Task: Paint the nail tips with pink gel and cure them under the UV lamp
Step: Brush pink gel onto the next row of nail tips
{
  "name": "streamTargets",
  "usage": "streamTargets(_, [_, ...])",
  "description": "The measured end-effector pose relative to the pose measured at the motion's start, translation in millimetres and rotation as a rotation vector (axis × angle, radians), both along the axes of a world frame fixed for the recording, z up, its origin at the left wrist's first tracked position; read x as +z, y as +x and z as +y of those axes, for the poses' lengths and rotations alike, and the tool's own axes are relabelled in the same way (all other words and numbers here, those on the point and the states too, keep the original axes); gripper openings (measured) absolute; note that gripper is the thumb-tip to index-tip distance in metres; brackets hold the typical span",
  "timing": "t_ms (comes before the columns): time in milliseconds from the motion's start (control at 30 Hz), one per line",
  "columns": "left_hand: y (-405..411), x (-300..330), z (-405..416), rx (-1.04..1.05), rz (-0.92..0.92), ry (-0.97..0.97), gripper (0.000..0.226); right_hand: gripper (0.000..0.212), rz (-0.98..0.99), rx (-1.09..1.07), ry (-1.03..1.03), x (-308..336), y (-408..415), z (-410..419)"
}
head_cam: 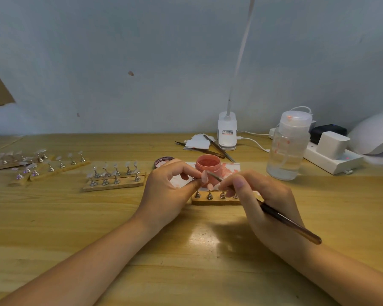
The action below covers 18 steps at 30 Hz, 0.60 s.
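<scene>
Mid-desk, nail tip point(204, 176) pinched on its stand by left hand point(170, 186), gel brush point(268, 209) gripped by right hand point(268, 195), bristles at tip; open pink gel jar point(207, 165) just behind, easily knocked; a slip would smear wet gel.

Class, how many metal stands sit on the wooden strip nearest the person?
4, in a row along the wooden strip: leftmost stand, second, third, fourth beside the right hand, which may hide more.

We see a glossy yellowish wooden table point(75, 217) at the frame's bottom, shiny silver metal nail stands point(209, 195) at centre, and a translucent plastic pump bottle point(287, 146) at right.
</scene>
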State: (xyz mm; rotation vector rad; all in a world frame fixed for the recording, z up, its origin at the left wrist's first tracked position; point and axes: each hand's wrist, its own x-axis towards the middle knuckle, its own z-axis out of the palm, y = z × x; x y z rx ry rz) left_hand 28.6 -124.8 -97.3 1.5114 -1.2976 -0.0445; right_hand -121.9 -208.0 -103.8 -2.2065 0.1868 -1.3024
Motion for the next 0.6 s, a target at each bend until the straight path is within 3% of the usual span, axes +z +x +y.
streamTargets(133, [0.1,0.0,-0.4,-0.012,0.008,-0.006,0.01,0.046,-0.04,0.085,0.091,-2.9,-2.6,-1.0])
streamTargets(267, [0.9,-1.1,-1.0,-0.01,-0.003,-0.008,0.004,0.042,0.004,0.008,0.0,0.5,0.1,0.6])
streamTargets(400, [0.5,-0.6,-0.7,-0.019,0.008,-0.005,0.007,0.046,-0.021,0.076,0.078,-1.2,-2.7,0.6])
streamTargets(600, [0.4,-1.0,-0.6,-0.011,-0.002,-0.003,0.011,0.045,0.0,0.048,0.034,-0.6,-1.8,0.9])
